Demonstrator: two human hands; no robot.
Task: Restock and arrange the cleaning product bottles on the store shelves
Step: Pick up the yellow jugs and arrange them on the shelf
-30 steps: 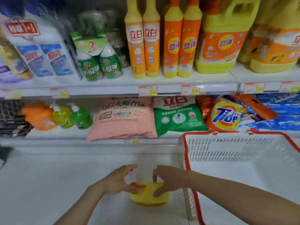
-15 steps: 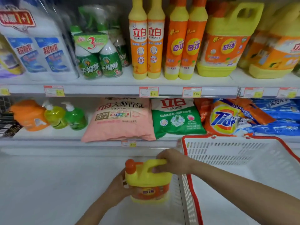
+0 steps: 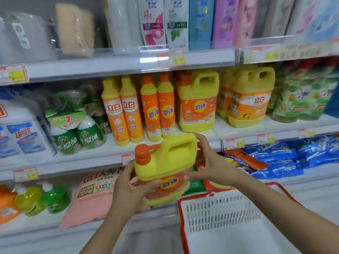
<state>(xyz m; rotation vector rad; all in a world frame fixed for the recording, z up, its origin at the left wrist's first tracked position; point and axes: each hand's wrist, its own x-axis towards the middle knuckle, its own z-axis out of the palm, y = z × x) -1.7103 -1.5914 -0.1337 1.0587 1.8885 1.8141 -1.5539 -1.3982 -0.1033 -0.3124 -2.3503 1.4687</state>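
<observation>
Fingers (image 3: 134,181) of your left hand (image 3: 126,187) are curled round the lower left side of the jug (image 3: 165,162), thumb across the orange label. Your right hand (image 3: 209,162) cups the other side, its fingers (image 3: 200,143) bent against the handle end, so both hands are clamped on it. Jug is yellow with an orange cap, upright with a slight tilt, held in the air in front of the shelves and touching none of them, its top just below the lip of the middle shelf (image 3: 238,130). Done so far, as I judge it: jug picked and brought to shelf height. Not done: it isn't set down yet. Likely slot is by the matching jug (image 3: 198,101) standing on that shelf, same yellow body and same round label, straight behind the one you hold. Left of that stand four tall bottles (image 3: 152,110) in a neat row, labels facing out; right of it is a second kind of yellow jug (image 3: 251,99), also facing out. So that row looks mostly arranged; what's left is placing this one, label forward, flush with its twin. Below and to your right is the basket (image 3: 238,215), white with a red rim, near your right forearm. Only part of its inside shows, so can't tell how much stock remains. Pink bag (image 3: 95,195) lies on the lower shelf behind your left hand.
</observation>
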